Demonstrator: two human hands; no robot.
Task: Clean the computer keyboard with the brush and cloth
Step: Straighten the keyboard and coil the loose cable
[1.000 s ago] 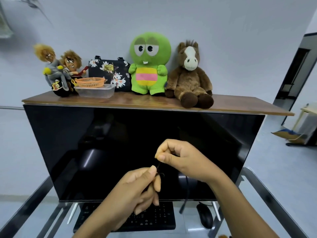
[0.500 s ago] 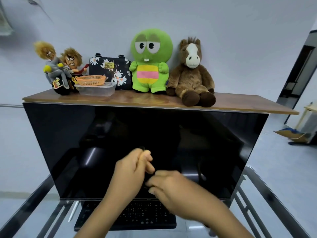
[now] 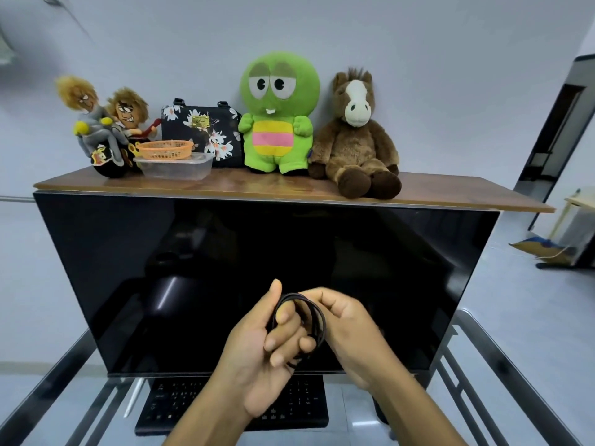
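Observation:
A black keyboard lies on the glass desk below the monitor, partly hidden by my forearms. In front of the screen my left hand holds a coil of thin black cable looped round its fingers. My right hand pinches the same coil at its upper right. No brush or cloth shows in the head view.
A large dark monitor fills the middle. A wooden shelf above it carries plush toys, a floral bag, an orange basket and a clear box. A white pen lies left of the keyboard on the glass desk.
My hands wound the black cable into loops around my left fingers. My right hand swung down and back up beside the coil. The view came closer to the monitor.

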